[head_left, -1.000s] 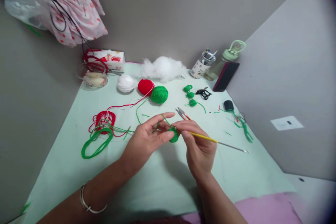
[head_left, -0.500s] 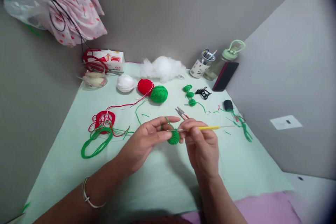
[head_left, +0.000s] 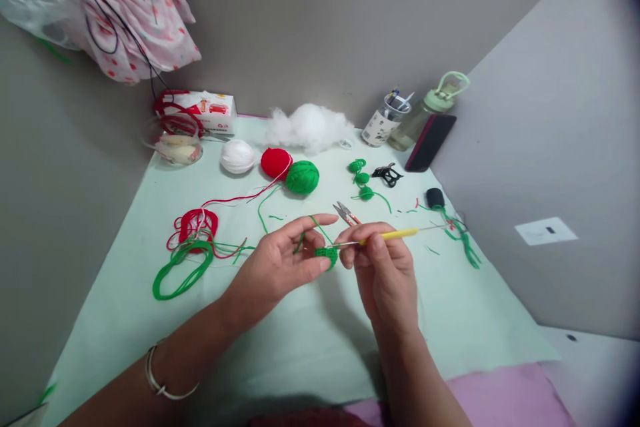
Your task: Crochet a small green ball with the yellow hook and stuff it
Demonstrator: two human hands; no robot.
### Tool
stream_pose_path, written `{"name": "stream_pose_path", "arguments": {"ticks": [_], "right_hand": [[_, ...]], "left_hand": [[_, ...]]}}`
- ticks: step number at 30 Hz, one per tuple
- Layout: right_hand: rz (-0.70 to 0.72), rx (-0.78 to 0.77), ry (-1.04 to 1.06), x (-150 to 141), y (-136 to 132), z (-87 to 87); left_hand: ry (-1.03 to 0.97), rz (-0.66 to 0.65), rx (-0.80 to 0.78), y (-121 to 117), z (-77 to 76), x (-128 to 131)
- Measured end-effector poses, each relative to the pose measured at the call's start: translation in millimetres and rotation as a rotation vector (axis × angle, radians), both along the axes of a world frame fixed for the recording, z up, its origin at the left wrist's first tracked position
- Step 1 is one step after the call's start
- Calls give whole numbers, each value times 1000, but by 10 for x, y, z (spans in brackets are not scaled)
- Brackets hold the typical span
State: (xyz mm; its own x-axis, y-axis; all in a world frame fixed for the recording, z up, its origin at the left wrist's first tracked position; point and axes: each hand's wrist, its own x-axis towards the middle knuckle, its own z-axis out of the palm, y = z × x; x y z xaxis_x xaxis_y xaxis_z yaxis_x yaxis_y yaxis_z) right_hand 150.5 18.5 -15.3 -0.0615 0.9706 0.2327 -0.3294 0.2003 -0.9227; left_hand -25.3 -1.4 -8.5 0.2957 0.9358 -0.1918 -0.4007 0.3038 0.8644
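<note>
My left hand [head_left: 280, 257] pinches a small green crochet piece [head_left: 326, 256] between thumb and fingers, with green yarn [head_left: 323, 230] running taut over its raised index finger. My right hand [head_left: 384, 267] grips the yellow handle of a crochet hook [head_left: 397, 234], whose metal tip meets the upper edge of the piece. The hook's other thin metal end points right. Just beyond my right hand lie small orange-handled thread snips [head_left: 345, 213], their handles partly hidden. The green ball of yarn [head_left: 303, 177] sits farther back, touching the red ball of yarn [head_left: 276, 163].
At left lie red yarn [head_left: 199, 227] and a green yarn loop [head_left: 183, 270]. White stuffing [head_left: 310, 128], a white yarn ball [head_left: 238, 157] and a tissue box [head_left: 213, 112] stand behind. Small green crochet balls [head_left: 367, 193], a pen cup [head_left: 385, 122], a bottle [head_left: 425, 113] and a phone [head_left: 431, 143] are right.
The hook has swung from slanting down rightward to slanting slightly up, its tip shifting at the piece's edge. The green piece has turned and tilted in my left hand.
</note>
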Motion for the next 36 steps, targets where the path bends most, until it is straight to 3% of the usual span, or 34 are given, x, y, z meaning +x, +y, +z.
{"name": "stream_pose_path", "arguments": {"ticks": [8, 12, 20, 23, 26, 28, 30, 33, 36], "right_hand": [[72, 109, -81, 93, -36, -18], [13, 192, -201, 111, -82, 3], [-157, 642, -735, 70, -191, 8], [-296, 758, -937, 52, -239, -83], [-377, 834, -957, 51, -259, -152], [-348, 760, -830, 54, -242, -146], [-302, 577, -610, 52, -200, -101], [-199, 315, -295, 31, -118, -21], [-102, 273, -237, -3, -73, 6]], "left_hand": [[106, 13, 67, 10, 6, -32], [158, 47, 72, 8, 32, -24], [457, 290, 196, -46, 109, 52], [353, 312, 137, -69, 93, 94], [15, 169, -88, -46, 55, 100], [-157, 78, -212, -4, 33, 70], [-205, 56, -236, 38, 24, 23], [-156, 90, -173, 55, 38, -26], [-75, 87, -100, 14, 52, -3]]}}
